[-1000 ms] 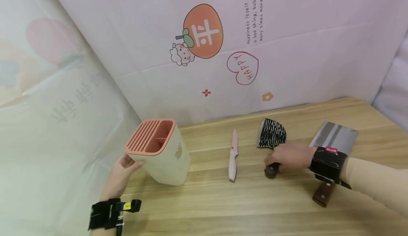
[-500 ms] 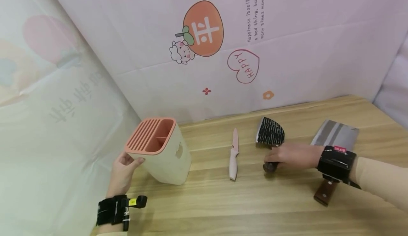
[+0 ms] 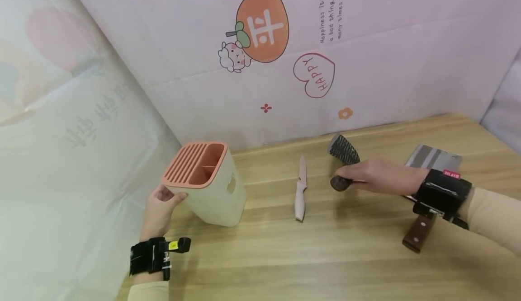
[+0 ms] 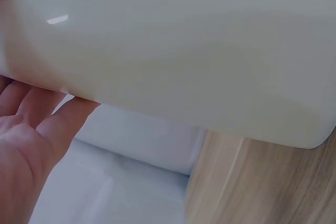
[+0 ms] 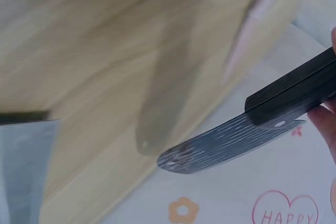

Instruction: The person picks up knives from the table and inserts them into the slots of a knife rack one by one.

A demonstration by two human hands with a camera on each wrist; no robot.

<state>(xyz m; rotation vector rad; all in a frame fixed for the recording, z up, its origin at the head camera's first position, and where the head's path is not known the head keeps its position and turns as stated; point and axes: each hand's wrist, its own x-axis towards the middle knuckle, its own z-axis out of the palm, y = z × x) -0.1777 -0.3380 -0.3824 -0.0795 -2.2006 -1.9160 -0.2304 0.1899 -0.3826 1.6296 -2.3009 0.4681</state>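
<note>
My right hand (image 3: 372, 175) grips a broad kitchen knife by its dark handle (image 5: 294, 88). Its dark patterned blade (image 5: 215, 149) is tilted above the table, with a shadow below it. At the left, my left hand (image 3: 160, 210) holds the near-left corner of a cream knife holder (image 3: 220, 201), thumb on the front wall, just under the pink slotted lid (image 3: 185, 165). In the left wrist view its fingers (image 4: 68, 121) lie along the holder's wall. Between the hands, a small pink paring knife (image 3: 300, 199) lies on the wooden table.
A cleaver (image 3: 419, 233) with a brown riveted handle lies at the right, partly hidden under my right wrist. The wooden table (image 3: 301, 265) meets a printed cloth wall (image 3: 195, 106) at the back, and another pale cloth hangs at the left.
My right hand has raised the broad knife off the table, and its blade has tipped edge-on. My left hand stays at the holder. The head view has shifted slightly downward.
</note>
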